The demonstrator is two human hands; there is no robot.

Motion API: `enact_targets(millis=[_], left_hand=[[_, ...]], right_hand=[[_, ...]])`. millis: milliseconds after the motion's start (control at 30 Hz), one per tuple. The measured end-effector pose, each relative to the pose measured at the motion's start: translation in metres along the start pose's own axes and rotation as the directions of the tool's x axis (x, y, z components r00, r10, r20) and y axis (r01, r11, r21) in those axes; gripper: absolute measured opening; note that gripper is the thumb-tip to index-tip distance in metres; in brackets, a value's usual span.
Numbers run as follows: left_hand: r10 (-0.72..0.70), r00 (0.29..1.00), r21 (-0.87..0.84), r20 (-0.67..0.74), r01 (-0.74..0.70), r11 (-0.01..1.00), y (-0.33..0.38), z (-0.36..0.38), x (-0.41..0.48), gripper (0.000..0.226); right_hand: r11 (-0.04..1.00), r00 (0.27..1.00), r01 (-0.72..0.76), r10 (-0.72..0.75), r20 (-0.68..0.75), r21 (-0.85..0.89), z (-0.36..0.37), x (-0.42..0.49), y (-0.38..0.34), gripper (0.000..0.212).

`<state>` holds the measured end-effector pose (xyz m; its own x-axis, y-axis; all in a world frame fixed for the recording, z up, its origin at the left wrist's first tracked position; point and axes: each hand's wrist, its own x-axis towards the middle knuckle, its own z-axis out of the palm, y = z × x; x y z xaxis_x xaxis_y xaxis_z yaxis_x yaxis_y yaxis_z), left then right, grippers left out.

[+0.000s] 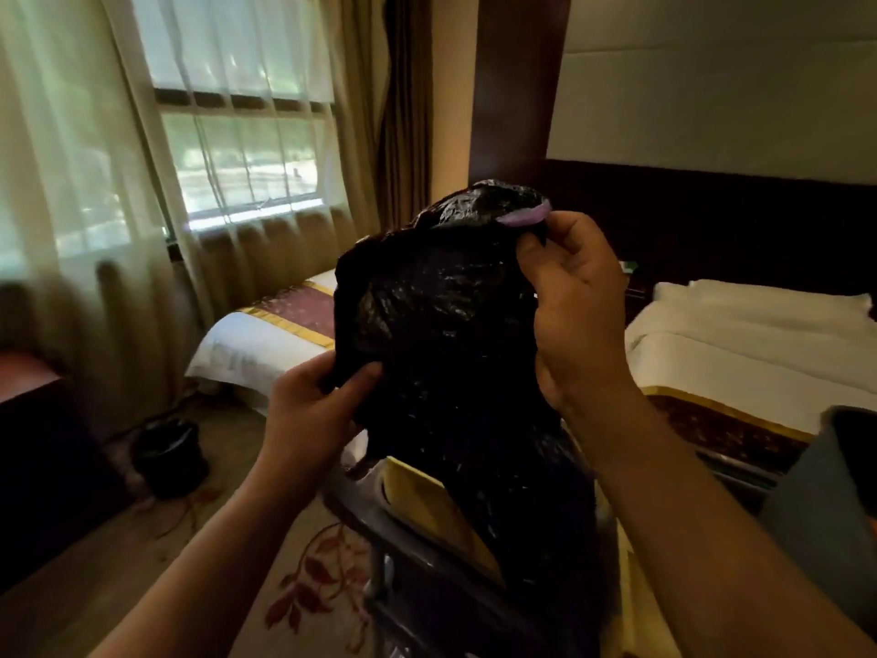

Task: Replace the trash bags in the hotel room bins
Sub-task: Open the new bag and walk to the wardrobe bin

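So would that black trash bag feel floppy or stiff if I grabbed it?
Probably floppy: the black trash bag crumples and sags between the left hand and the right hand. Likely light, since the right hand's fingers only pinch its top edge. Its shiny film may be slippery.

You are in a hotel bedroom. Two made beds, the far bed [256, 339] by the window [247, 149] and the near bed [740, 358] at your right, carry white linen and matching maroon-and-gold runners. A dark headboard [712, 220] backs them. Sheer curtains [85, 182] and brown drapes [403, 111] dress the window. Floral carpet [322, 577] covers the floor, where a small black-lined bin [171, 458] stands.
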<state>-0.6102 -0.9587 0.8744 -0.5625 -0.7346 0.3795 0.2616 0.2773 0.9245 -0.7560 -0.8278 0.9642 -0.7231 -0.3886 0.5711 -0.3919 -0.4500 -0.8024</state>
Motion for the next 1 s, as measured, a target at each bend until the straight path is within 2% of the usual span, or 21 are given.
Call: enact_targets(millis=[100,233,300,433,533,633,700,767,800,833,900,933,967,1000], left_hand=[[0.028,0.990,0.142,-0.139,-0.008,0.990,0.002,-0.042,-0.013,0.008],[-0.024,0.960,0.128,-0.278,0.061,0.990,0.002,-0.097,-0.047,0.011],[-0.015,0.935,0.159,-0.354,0.076,0.984,0.003,-0.122,-0.071,0.013],[-0.004,0.870,0.217,-0.494,0.128,0.968,0.005,-0.167,-0.117,0.015],[0.015,0.824,0.239,-0.567,0.147,0.960,0.003,-0.195,-0.147,0.016],[0.031,0.800,0.290,-0.599,0.180,0.940,-0.003,-0.224,-0.171,0.017],[0.031,0.791,0.321,-0.611,0.211,0.923,-0.005,-0.240,-0.183,0.019],[0.046,0.793,0.364,-0.607,0.227,0.903,-0.007,-0.256,-0.191,0.020],[0.057,0.801,0.397,-0.596,0.232,0.888,-0.008,-0.264,-0.194,0.020],[0.076,0.812,0.444,-0.578,0.235,0.865,-0.011,-0.271,-0.197,0.018],[0.143,0.840,0.588,-0.524,0.235,0.774,-0.019,-0.288,-0.204,0.014],[0.182,0.859,0.670,-0.478,0.223,0.708,-0.022,-0.295,-0.208,0.015],[0.212,0.885,0.751,-0.414,0.200,0.629,-0.026,-0.302,-0.213,0.018],[0.235,0.914,0.833,-0.331,0.166,0.528,-0.029,-0.306,-0.218,0.020]], right_hand=[[0.998,0.993,-0.050,0.054,0.106,-0.041,0.030,-0.009,0.016,0.016],[0.990,0.972,-0.060,0.087,0.219,-0.126,0.074,-0.035,0.045,0.005],[0.986,0.954,-0.122,0.147,0.262,-0.111,0.094,-0.050,0.058,0.010],[0.957,0.883,-0.249,0.287,0.370,-0.149,0.130,-0.079,0.088,0.010],[0.937,0.825,-0.236,0.333,0.456,-0.257,0.154,-0.110,0.111,0.011],[0.899,0.723,-0.241,0.418,0.550,-0.366,0.178,-0.145,0.128,0.012],[0.837,0.623,-0.395,0.546,0.559,-0.377,0.196,-0.171,0.137,0.032],[0.741,0.538,-0.567,0.663,0.521,-0.359,0.217,-0.200,0.143,0.063],[0.730,0.542,-0.563,0.680,0.494,-0.387,0.228,-0.214,0.144,0.074],[0.738,0.564,-0.513,0.674,0.477,-0.437,0.238,-0.227,0.142,0.074],[0.728,0.583,-0.457,0.679,0.446,-0.511,0.255,-0.248,0.133,0.062],[0.704,0.540,-0.505,0.709,0.453,-0.499,0.263,-0.256,0.128,0.065],[0.633,0.429,-0.598,0.770,0.472,-0.491,0.272,-0.263,0.125,0.072],[0.533,0.273,-0.679,0.822,0.500,-0.504,0.281,-0.269,0.119,0.081]])
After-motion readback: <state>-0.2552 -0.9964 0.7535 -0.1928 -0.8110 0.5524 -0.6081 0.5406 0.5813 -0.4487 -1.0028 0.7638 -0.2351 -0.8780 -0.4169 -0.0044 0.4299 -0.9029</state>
